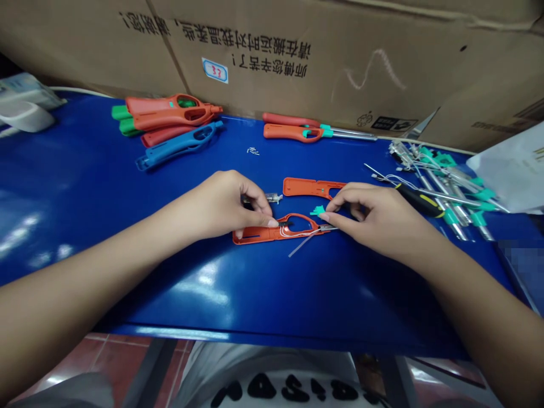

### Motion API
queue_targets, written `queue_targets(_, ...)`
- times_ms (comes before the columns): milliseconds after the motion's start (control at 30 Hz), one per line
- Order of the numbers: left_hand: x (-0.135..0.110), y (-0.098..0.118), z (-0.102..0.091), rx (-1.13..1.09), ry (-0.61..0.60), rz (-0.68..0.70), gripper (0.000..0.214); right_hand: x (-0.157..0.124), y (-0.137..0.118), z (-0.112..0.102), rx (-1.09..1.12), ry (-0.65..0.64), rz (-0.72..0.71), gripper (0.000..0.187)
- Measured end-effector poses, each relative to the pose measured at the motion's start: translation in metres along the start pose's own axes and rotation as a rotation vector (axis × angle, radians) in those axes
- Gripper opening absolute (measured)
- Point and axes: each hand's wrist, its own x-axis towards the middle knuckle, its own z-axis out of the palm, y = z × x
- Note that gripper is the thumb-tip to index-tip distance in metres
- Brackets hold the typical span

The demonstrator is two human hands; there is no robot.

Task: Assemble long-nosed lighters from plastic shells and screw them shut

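Observation:
An orange lighter shell half [255, 237] lies on the blue table in front of me, with white wires running along it to a thin metal tube at its right end. My left hand [232, 207] pinches a small black igniter piece [285, 224] inside this shell. A clear fuel tank [272, 198] pokes out from behind the left fingers; whether they touch it I cannot tell. Thumb and finger of my right hand [365, 212] close on a small teal trigger [317, 211] just above the shell's right part. Behind lies the other orange shell half [300, 187], partly covered by the right hand.
Orange and blue lighter shells [170, 113] are piled at back left. Near several small screws [253, 151] lie two orange lighter bodies with metal tubes [293, 131]. At right are a screwdriver [419, 201] and metal tube assemblies [454, 187]. A cardboard box [263, 90] borders the back.

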Motion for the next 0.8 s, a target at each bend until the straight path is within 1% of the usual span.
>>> queue_targets(67,-0.0011,0.0015,0.0,-0.076,-0.051,-0.027,0.009,-0.0007,-0.0003,-0.0008,-0.007,-0.004,0.001,0.01)
queue_targets(133,-0.0021,0.0024,0.0009,-0.1,-0.067,-0.03,0.009,-0.0015,-0.0011,-0.0014,-0.004,-0.002,0.015,0.01)
queue_targets(233,-0.0032,0.0032,0.004,-0.062,-0.028,-0.026,0.011,-0.0019,-0.0035,-0.0022,0.004,-0.003,0.083,0.012)
queue_targets(333,-0.0036,0.0048,0.0073,-0.016,0.0,-0.064,0.013,-0.0012,-0.0065,-0.0036,0.006,-0.027,0.163,0.012)
queue_targets(400,-0.0034,0.0067,0.0085,0.001,-0.006,-0.096,0.012,-0.0004,-0.008,-0.0043,-0.002,-0.037,0.171,0.011)
queue_targets(567,-0.0021,0.0103,0.0084,-0.026,-0.02,-0.114,0.009,0.0006,-0.008,-0.0026,-0.03,-0.006,0.107,0.007)
queue_targets(733,-0.0017,0.0078,0.0083,-0.084,-0.029,-0.125,0.01,-0.0013,-0.0031,0.0012,-0.009,0.023,-0.065,0.009)
queue_targets(800,-0.0018,0.0059,0.0089,-0.097,-0.034,-0.129,0.012,-0.0024,-0.0011,0.0019,-0.017,0.005,-0.089,0.008)
